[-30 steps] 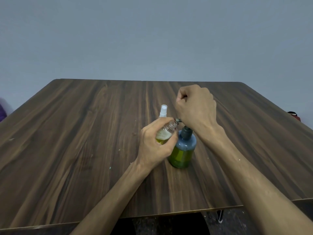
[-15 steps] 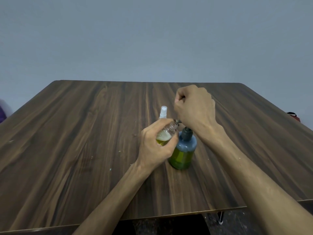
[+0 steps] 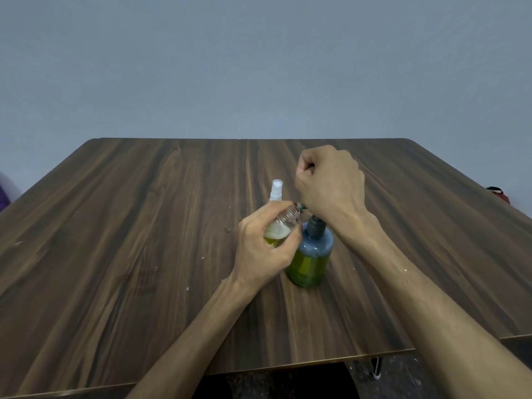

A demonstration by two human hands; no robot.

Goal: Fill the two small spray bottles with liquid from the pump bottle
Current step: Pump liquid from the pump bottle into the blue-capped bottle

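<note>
My left hand (image 3: 259,249) grips a small clear bottle (image 3: 280,230) with its cap off, tilted so its threaded neck meets the pump's spout. Yellow-green liquid with foam fills its lower part. The blue-grey pump bottle (image 3: 312,254), with green liquid in it, stands on the wooden table (image 3: 144,240) just right of my left hand. My right hand (image 3: 331,185) is a fist over the pump head, which it hides. A second small bottle with a white spray cap (image 3: 276,190) stands behind my left hand; only its top shows.
The table ends at a front edge close to me and at a back edge by the grey wall. A red object (image 3: 499,192) lies beyond the right edge. Something purple (image 3: 3,194) shows at the far left.
My right fist has stayed over the pump head with only small shifts. My left hand holds the open bottle at the spout as before.
</note>
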